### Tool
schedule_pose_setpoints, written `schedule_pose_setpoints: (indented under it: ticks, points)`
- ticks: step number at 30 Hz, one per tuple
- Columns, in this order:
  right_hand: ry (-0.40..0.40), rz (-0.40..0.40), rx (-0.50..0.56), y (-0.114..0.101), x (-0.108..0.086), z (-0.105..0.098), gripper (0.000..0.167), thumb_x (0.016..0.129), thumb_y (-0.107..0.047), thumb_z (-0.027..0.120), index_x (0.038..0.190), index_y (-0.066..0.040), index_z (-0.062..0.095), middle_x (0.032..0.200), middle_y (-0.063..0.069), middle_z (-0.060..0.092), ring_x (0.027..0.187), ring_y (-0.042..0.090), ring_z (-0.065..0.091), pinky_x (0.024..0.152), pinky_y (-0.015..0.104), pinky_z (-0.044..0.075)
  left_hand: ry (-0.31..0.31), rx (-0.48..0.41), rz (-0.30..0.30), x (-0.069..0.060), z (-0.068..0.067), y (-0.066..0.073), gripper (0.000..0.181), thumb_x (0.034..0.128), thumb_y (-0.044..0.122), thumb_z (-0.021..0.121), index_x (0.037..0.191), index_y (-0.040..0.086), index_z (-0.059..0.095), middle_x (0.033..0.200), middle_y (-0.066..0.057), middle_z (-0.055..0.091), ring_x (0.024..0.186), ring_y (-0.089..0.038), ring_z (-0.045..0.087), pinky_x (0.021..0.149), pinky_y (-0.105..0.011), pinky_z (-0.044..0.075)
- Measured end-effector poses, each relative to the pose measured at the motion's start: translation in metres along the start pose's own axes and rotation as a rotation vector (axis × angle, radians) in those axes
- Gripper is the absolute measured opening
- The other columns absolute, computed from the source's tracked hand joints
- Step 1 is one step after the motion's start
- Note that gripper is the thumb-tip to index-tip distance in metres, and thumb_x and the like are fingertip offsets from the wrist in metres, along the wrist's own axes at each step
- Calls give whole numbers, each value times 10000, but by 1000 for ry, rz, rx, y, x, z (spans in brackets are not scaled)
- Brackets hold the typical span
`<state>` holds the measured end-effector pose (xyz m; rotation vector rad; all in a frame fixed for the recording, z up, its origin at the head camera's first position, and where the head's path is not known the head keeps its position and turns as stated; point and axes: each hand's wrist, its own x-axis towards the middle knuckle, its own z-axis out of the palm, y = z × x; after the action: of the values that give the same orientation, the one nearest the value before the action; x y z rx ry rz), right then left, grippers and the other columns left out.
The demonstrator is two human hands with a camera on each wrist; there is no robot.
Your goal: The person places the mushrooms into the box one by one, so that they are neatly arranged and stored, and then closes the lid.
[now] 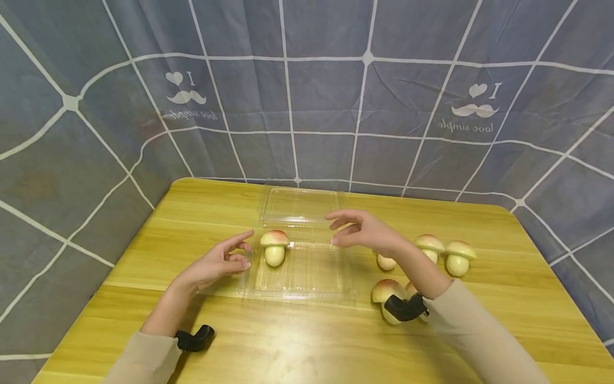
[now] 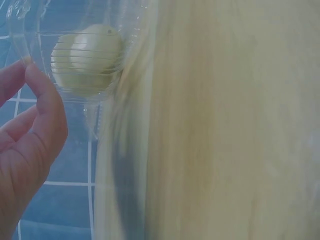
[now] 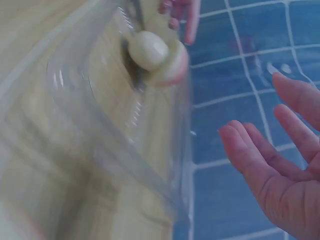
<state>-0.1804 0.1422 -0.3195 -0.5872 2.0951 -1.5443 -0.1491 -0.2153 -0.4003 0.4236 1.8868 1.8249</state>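
A clear plastic clamshell box (image 1: 301,295) lies on the table with its lid (image 1: 302,201) folded back. One toy mushroom (image 1: 274,255), pale with a reddish tint on its cap, stands inside at the left. My left hand (image 1: 218,265) is at the box's left edge, index finger stretched out and thumb by the rim. In the left wrist view, that hand's fingertips (image 2: 42,82) come close to the clear rim; a firm grip cannot be made out. Over the box's right side hovers my right hand (image 1: 366,230), its fingers loosely bent and apart with nothing between them.
Several more toy mushrooms (image 1: 459,258) stand on the wooden table (image 1: 288,341) to the right, some partly hidden by the right forearm and its black wrist camera (image 1: 405,308). A grey curtain (image 1: 326,96) with white lines hangs behind the table and along both sides.
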Motion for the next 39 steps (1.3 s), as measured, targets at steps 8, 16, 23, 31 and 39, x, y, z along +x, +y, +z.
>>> schedule_pose_setpoints:
  ticks: [8,16,23,31,39]
  points:
    - [60,22,-77,0,-44,-29,545,828,-124,702,1322,-39,488,1202,176,523,1019,296,579,815,370,501,5,21,2,-2,1,2,801,859,-14,616,1485,13,118,1268,-276,280,850,-106,508,688,-197,463]
    - [101,48,-120,17,-92,-52,558,855,-118,673,1335,36,432,1230,281,477,1014,256,578,795,331,515,-4,1,-17,-1,1,0,792,869,-20,604,1485,9,108,1261,-266,267,838,-99,508,715,-206,471]
    - [80,-9,-222,39,-129,-66,489,869,-75,646,1313,16,460,1213,238,484,994,68,574,765,310,522,-4,25,-5,1,-1,4,785,871,-3,607,1485,12,118,1246,-258,280,820,-99,501,697,-206,463]
    - [95,28,-189,71,-159,-75,470,885,-57,617,1328,-34,464,1209,28,515,1010,80,570,754,313,521,-7,9,-14,-1,-1,4,782,877,-17,593,1486,11,103,1228,-217,294,807,-88,484,681,-184,458]
    - [106,42,-117,91,-172,-76,540,886,-25,601,1372,27,373,1217,-228,473,1030,21,559,761,293,512,-12,-3,-20,-1,1,5,785,870,-44,574,1487,11,92,1217,-207,289,785,-81,477,633,-182,418]
